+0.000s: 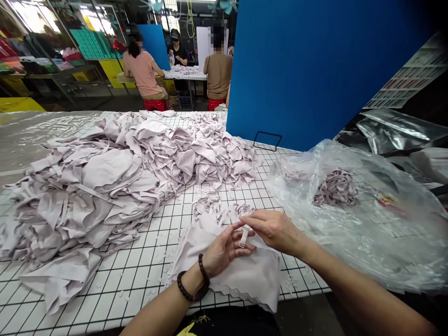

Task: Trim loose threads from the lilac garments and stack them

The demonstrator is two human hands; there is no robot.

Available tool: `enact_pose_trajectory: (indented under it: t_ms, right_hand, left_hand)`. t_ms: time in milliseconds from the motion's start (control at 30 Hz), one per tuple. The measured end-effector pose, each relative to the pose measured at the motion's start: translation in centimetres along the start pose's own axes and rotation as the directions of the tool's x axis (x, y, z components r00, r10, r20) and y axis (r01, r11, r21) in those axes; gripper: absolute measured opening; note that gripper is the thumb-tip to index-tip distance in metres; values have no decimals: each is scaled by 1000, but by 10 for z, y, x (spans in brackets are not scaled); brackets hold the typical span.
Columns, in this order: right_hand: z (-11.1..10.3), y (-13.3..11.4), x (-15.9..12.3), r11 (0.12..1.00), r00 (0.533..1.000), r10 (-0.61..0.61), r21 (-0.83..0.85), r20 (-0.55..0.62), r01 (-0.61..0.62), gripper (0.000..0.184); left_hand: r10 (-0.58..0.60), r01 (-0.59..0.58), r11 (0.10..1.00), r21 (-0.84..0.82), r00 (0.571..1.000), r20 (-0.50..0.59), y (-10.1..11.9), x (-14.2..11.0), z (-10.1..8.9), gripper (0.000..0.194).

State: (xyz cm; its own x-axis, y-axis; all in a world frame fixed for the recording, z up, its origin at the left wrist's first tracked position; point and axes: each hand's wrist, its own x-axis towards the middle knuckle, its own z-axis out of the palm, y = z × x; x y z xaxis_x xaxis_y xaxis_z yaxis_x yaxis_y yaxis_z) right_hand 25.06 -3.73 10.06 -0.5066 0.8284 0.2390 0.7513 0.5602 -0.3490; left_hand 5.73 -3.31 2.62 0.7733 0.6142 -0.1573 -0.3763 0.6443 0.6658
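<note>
A short off-white strap [244, 237] with a small loop fitting at its lower end lies across the fingers of my left hand [226, 252]. That hand is turned palm up, its thumb at the strap's top end. From the right, my right hand [276, 231] pinches the same top end, and the fingertips of both hands meet there. Beneath them is a stack of pale lilac-grey fabric pieces [245, 284] with a wavy front edge. Small piles of narrow strap pieces [208, 207] lie just beyond the hands.
A large heap of pale fabric pieces [112, 172] covers the left and back of the grid-patterned table [140, 289]. At right, a clear plastic bag [367, 233] has bundled straps [338, 186] on it. A blue panel [297, 70] stands behind. Several people [149, 70] sit at a farther table.
</note>
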Motion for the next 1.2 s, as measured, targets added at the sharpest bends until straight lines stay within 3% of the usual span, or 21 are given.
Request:
enact_pose_trajectory:
  t_ms: [100, 200, 333, 433, 600, 767, 900, 1033, 1200]
  right_hand:
    - [10, -1, -10, 990, 999, -2, -140, 37, 7, 35]
    - [10, 2, -13, 982, 994, 85, -176, 64, -72, 39]
    - [-3, -9, -17, 974, 969, 189, 97, 159, -206, 49]
    - [-10, -21, -19, 914, 939, 150, 319, 310, -251, 37]
    - [1, -15, -24, 827, 863, 142, 421, 484, -372, 21]
    - [11, -4, -34, 805, 862, 264, 393, 432, -444, 17]
    - [13, -1, -35, 783, 870, 357, 399, 339, -477, 16]
    - [19, 1, -34, 768, 857, 417, 387, 302, -510, 16]
    - [23, -2, -33, 761, 854, 418, 395, 309, -515, 15]
  left_hand:
    - [-54, 55, 998, 44, 998, -31, -3, 0, 2, 37]
    - [-119, 126, 987, 95, 989, -83, -9, -1, 5, 38]
    - [-150, 163, 978, 128, 983, -111, -12, -3, 10, 43]
    - [-158, 182, 938, 294, 982, -102, -12, -5, 15, 43]
    - [-134, 219, 806, 550, 972, -191, -19, -12, 18, 45]
    - [43, 176, 675, 717, 960, -276, -28, -17, 16, 41]
    - [176, 146, 535, 832, 944, -278, -26, -15, 15, 43]
    - [184, 145, 407, 902, 954, -236, -23, -10, 12, 30]
    - [163, 146, 374, 916, 962, -220, -24, -5, 8, 29]
